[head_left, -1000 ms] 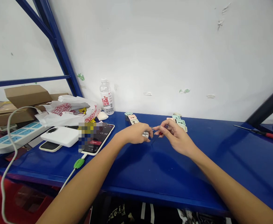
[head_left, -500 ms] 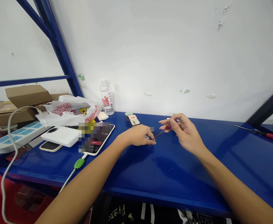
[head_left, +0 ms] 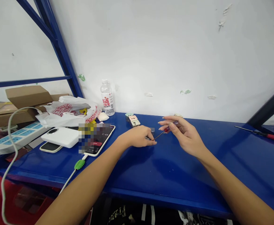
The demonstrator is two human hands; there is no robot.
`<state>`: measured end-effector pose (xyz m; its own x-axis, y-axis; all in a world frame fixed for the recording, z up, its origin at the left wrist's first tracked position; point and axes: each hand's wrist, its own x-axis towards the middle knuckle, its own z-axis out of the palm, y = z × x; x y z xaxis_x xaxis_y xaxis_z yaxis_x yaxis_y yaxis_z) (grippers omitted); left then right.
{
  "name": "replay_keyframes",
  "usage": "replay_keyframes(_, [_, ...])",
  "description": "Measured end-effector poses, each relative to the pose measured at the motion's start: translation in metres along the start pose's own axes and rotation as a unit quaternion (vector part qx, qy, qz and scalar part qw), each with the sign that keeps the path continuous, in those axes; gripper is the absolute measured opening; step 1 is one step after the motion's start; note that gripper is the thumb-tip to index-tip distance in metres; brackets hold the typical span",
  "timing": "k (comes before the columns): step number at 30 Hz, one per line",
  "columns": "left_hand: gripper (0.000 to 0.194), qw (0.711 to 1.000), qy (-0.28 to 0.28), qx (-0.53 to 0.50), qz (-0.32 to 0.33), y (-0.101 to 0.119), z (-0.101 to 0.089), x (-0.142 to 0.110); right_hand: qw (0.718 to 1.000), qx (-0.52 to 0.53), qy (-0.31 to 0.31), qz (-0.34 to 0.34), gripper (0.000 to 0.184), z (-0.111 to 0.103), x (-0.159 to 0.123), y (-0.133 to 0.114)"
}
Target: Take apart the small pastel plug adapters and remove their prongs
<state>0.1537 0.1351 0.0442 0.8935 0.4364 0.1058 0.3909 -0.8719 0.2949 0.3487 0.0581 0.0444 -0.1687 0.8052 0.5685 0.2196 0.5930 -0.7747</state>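
Observation:
My left hand [head_left: 137, 137] rests on the blue shelf top, its fingers closed on a small metal-and-white part [head_left: 148, 137]. My right hand [head_left: 182, 132] pinches a thin red-handled precision screwdriver [head_left: 167, 129], whose shaft slants down to that part. A small grey piece [head_left: 152, 130] lies just beyond my left fingertips. Near my left hand stands a short row of pastel square plastic pieces [head_left: 134, 120]. Behind my right fingers, one pale piece [head_left: 178, 115] shows; anything else there is hidden by the hand.
A larger red-handled screwdriver [head_left: 268, 136] lies at the shelf's right end. On the left are a smartphone [head_left: 97, 139] on a white cable, a white power bank [head_left: 59, 137], a water bottle [head_left: 107, 98], a plastic bag [head_left: 68, 111], a power strip [head_left: 17, 137] and cardboard boxes [head_left: 26, 100].
My right hand has moved up and right, and the screwdriver now shows clearly, its tip at the part in my left hand. The pale pieces at the right are now mostly hidden.

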Motion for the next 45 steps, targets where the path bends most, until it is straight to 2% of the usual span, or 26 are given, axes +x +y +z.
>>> replay_keyframes(4, [0.032,1.0,-0.004,0.001,0.008,-0.001,0.0,0.001,0.999,-0.047,-0.011,-0.01,0.042,-0.003,-0.002,0.003])
replay_keyframes(7, [0.028,1.0,-0.006,-0.016,-0.008,-0.002,0.0,0.001,0.998,-0.063,0.005,-0.027,0.045,-0.003,-0.002,0.005])
replay_keyframes(13, [0.059,0.998,-0.004,-0.031,-0.045,0.003,-0.001,0.0,0.997,-0.045,0.044,-0.055,0.043,-0.001,-0.002,0.005])
replay_keyframes(18, [0.057,0.997,-0.035,-0.038,-0.058,0.011,-0.005,-0.002,0.996,-0.03,0.063,-0.062,0.037,0.003,-0.002,0.003])
replay_keyframes(25, [0.06,0.995,-0.052,-0.055,-0.067,0.016,-0.001,-0.002,0.996,-0.034,0.05,-0.064,0.036,0.004,-0.002,0.006])
replay_keyframes(39, [0.062,0.995,-0.062,-0.052,-0.066,0.018,0.0,-0.001,0.998,-0.046,0.025,-0.042,0.038,0.005,-0.003,0.009])
replay_keyframes(45, [0.06,0.995,-0.061,-0.042,-0.066,0.017,0.001,-0.001,0.997,-0.054,0.03,-0.052,0.028,0.005,-0.002,0.009])
